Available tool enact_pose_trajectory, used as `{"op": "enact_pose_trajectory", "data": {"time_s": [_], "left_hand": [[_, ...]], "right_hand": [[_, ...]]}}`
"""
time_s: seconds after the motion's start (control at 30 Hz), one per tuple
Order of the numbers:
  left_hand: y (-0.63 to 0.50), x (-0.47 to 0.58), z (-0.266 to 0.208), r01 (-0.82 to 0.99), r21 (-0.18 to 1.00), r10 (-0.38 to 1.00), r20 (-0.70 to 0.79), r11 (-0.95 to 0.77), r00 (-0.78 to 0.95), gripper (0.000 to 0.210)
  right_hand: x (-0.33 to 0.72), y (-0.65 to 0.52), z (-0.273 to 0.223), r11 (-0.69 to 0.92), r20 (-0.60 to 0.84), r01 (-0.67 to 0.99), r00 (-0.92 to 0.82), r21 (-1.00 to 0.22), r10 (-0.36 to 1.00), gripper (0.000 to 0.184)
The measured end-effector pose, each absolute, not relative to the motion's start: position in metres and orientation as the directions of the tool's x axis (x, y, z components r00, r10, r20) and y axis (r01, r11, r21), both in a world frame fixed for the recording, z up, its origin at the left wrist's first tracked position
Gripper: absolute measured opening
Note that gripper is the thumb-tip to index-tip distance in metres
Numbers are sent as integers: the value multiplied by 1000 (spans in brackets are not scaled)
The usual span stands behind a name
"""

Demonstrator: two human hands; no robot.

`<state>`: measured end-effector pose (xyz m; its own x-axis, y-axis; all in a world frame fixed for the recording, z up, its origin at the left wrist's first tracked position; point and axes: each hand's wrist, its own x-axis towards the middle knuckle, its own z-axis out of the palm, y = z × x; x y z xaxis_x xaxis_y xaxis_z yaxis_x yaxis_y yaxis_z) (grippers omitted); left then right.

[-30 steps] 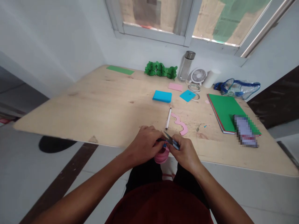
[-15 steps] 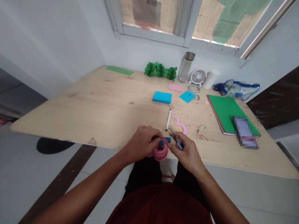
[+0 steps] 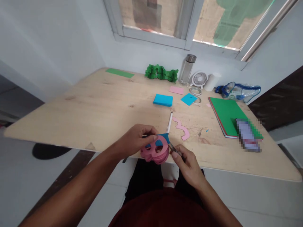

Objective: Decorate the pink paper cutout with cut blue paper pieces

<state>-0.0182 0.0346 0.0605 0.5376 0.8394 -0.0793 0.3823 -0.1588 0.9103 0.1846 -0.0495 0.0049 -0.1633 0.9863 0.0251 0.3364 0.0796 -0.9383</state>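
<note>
1. Basically, left hand [image 3: 140, 138] pinches a layered, pink paper cut-out with round holes [image 3: 153, 152] and a flat blue paper strip [image 3: 166, 137], thumb on top, lower centre of frame.
2. Right hand [image 3: 188, 159] grasps dark metal scissors [image 3: 174, 149], slanting up-left toward the strip's right end (contact unclear, blade gap too).
3. Cut-out and strip run roughly sideways; left hand on their left end, right hand just off their right.
4. Cut-out overlaps the pale wooden table's [image 3: 94, 110] front edge; wood stretches left. Slim white pen [image 3: 169, 123] and wavy pink paper piece [image 3: 184, 133] crowd just above.
</note>
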Motion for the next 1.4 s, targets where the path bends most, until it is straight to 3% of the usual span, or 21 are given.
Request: {"op": "enact_pose_trajectory", "data": {"time_s": [0.5,1.4], "left_hand": [[34,-27,59,297,955,794,-175,-7,582,26],[29,-22,68,239,970,736,-124,-52,665,25]], "right_hand": [[184,-53,12,122,64,392,-160,-912,985,23],[180,-54,30,147,69,514,-167,-845,984,27]]}}
